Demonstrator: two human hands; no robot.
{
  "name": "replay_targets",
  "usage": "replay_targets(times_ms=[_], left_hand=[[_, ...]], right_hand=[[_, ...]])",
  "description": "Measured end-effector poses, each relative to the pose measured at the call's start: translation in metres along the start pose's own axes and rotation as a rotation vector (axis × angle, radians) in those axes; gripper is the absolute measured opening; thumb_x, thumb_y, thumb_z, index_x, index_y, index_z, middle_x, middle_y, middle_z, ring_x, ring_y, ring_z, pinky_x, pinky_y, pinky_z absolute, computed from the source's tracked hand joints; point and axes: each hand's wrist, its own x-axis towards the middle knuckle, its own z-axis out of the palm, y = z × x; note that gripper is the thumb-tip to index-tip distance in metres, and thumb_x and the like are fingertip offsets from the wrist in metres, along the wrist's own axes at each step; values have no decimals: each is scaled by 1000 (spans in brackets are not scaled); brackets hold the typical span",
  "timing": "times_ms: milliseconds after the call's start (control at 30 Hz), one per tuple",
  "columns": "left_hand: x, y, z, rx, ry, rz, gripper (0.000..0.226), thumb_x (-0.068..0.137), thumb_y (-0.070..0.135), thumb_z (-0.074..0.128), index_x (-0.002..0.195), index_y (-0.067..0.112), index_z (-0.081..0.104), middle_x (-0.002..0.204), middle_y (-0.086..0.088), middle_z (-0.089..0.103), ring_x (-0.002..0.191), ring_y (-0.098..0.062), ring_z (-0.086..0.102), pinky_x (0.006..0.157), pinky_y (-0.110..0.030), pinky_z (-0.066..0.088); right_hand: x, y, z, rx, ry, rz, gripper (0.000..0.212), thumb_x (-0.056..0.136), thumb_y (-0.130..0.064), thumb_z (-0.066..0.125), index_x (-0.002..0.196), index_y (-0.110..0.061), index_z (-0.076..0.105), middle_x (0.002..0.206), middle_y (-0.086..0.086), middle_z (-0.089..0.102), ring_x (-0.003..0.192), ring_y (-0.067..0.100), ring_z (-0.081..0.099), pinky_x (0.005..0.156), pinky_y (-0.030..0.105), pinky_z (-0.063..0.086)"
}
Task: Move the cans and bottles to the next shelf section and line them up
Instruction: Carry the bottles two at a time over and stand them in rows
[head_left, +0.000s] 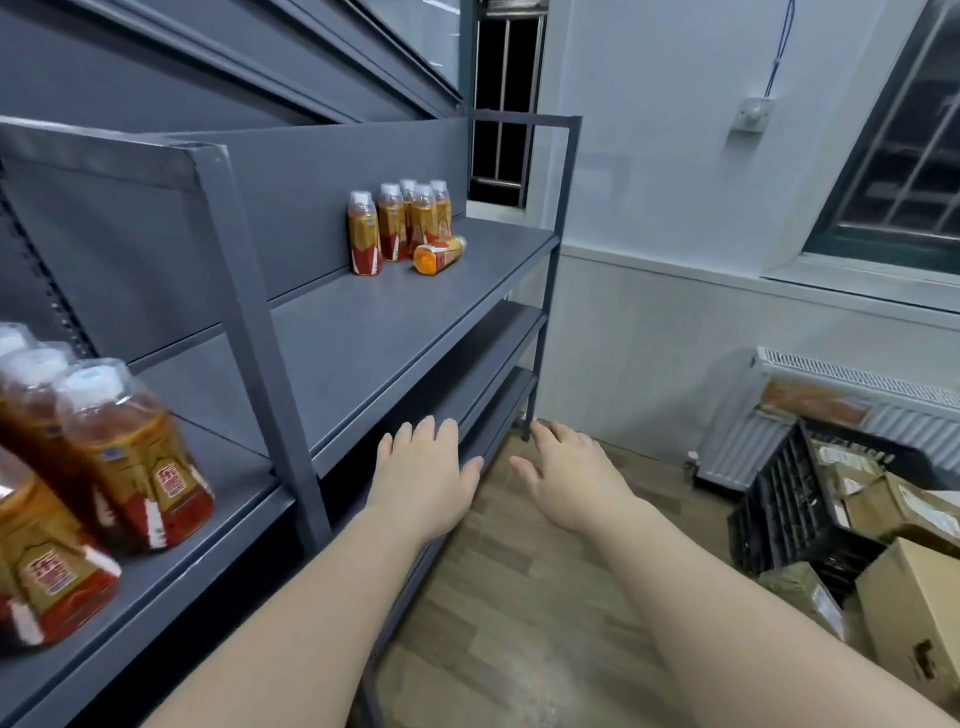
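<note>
Several orange-and-red labelled bottles with white caps (392, 223) stand clustered at the back of the far section of the grey shelf (395, 332). One more bottle (439, 253) lies on its side in front of them. Several of the same bottles (130, 452) stand close to me in the near shelf section at the left edge. My left hand (426, 475) is held out flat and empty in front of the shelf's front edge. My right hand (563, 480) hovers beside it over the floor, fingers spread, holding nothing.
A grey upright post (260, 332) divides the two shelf sections. Lower shelves run beneath. To the right on the wooden floor stand a black crate (789, 499), cardboard boxes (914, 618) and a white radiator (831, 410).
</note>
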Motion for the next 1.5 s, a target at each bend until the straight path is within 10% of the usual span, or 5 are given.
replay_targets(times_ms=[200,800,1500], left_hand=[[66,3,8,1,-44,-31,50,101,52,34,135,15,40,140,-7,46,132,-29,39,116,-48,26],[261,37,18,118,-28,-217,55,102,53,33,142,16,38,147,-7,44,136,-30,37,116,-48,27],[461,-95,18,41,-56,-464,67,103,54,32,158,17,19,164,-8,22,151,-30,18,124,-49,13]], right_hand=[[71,23,-5,8,18,-19,54,103,-55,33,143,-19,37,138,9,48,132,31,42,112,47,33],[276,108,-48,63,-49,-154,60,105,-51,32,153,-14,29,155,13,36,143,33,32,118,46,26],[535,17,-59,25,-91,-348,67,104,-54,32,157,-16,20,161,13,26,148,33,24,121,46,23]])
